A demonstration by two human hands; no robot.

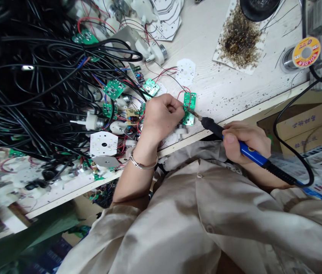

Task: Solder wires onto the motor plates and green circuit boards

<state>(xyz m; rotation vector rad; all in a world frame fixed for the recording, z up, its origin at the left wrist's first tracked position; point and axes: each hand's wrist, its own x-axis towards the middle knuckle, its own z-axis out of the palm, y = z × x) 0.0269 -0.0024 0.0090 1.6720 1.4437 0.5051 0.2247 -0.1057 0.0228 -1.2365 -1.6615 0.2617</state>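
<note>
My right hand (245,142) grips a blue-handled soldering iron (253,154), whose tip points left and meets a small green circuit board (189,101) near the table's front edge. Red wires run over the board. My left hand (163,116), a bracelet at its wrist, is closed in a pinch at the board's left edge; what lies between its fingertips is hidden. Just beyond the left hand is another green circuit board (151,87) with wires. A white LED board (185,72) rests farther back.
Black cables (35,83) pile up on the left among motors and wired boards. A solder spool (306,52) stands at the right table edge. Dark residue (241,38) covers a white sheet at the back. The iron's cord (285,97) loops on the right, near cardboard boxes (303,129).
</note>
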